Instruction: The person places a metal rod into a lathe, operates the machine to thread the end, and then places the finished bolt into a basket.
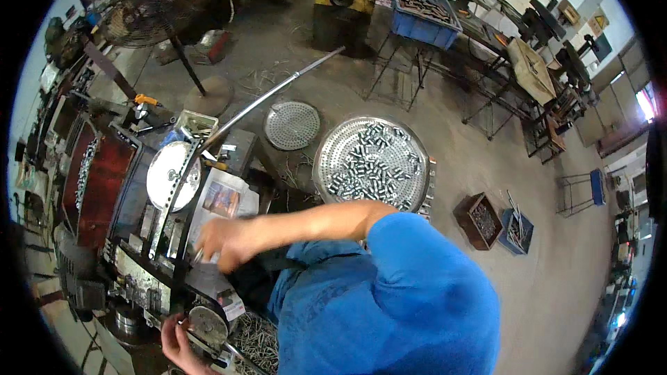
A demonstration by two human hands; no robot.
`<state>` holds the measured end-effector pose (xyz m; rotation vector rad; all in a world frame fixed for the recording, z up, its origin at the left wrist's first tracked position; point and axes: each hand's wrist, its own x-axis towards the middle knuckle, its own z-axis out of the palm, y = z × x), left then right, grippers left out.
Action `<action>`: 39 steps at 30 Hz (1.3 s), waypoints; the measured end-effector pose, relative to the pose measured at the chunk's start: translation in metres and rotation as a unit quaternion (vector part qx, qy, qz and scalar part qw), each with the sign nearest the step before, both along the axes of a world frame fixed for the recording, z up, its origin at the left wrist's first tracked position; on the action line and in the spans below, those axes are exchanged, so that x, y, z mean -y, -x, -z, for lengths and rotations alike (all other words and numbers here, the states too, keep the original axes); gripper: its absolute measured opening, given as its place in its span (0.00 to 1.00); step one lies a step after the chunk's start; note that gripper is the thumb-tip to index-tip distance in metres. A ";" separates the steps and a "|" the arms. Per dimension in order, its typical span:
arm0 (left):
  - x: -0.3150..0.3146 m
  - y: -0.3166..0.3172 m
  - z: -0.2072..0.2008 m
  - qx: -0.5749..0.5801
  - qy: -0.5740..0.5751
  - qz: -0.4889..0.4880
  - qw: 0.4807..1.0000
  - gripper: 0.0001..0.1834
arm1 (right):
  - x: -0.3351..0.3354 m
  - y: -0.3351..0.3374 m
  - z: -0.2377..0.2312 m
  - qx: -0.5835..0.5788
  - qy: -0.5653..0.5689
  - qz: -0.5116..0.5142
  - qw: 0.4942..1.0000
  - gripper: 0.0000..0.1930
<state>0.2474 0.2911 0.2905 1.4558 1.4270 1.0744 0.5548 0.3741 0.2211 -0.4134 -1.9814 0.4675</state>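
If turned, the round wheel (209,324) could pinch the adjacent left hand (179,347); whether that or the right hand (228,242) grasps anything, I cannot tell.

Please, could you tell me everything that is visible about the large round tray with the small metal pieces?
The tray is round, wide and shallow, grey and metallic-looking, with a raised rim and many small holes in its base. Many short, shiny, cylindrical pieces lie loosely in it, leaving its upper left part bare. It appears to lie flat, beyond the person's right arm, which hides its near edge in this view; whether they touch is unclear. What supports it is mostly hidden.
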 end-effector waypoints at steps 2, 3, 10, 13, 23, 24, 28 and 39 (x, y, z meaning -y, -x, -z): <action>0.006 -0.036 -0.008 0.023 0.002 -0.002 1.000 0.15 | 0.016 0.049 -0.044 0.081 -0.084 -0.030 0.993 0.11; 0.011 -0.046 -0.019 0.054 0.009 -0.005 0.998 0.14 | 0.027 0.068 -0.057 0.074 -0.060 -0.038 0.995 0.11; 0.028 -0.032 -0.025 0.053 0.029 -0.016 0.998 0.12 | 0.045 0.099 -0.086 0.196 -0.052 -0.106 0.973 0.20; 0.038 -0.023 -0.024 0.137 0.064 -0.054 0.987 0.13 | 0.047 0.109 -0.095 0.200 -0.066 -0.122 0.970 0.18; 0.043 0.004 -0.018 0.158 -0.030 -0.113 0.981 0.15 | 0.032 0.154 -0.112 0.246 -0.039 -0.195 0.949 0.21; 0.044 0.008 -0.019 0.153 -0.032 -0.116 0.981 0.15 | 0.030 0.158 -0.114 0.245 -0.035 -0.200 0.948 0.21; 0.047 0.023 -0.023 0.151 -0.043 -0.120 0.980 0.14 | 0.024 0.176 -0.125 0.236 -0.011 -0.243 0.941 0.18; 0.125 0.153 -0.040 -0.233 -0.081 -0.383 0.890 0.16 | -0.070 0.278 -0.129 0.468 -0.190 -0.083 0.859 0.16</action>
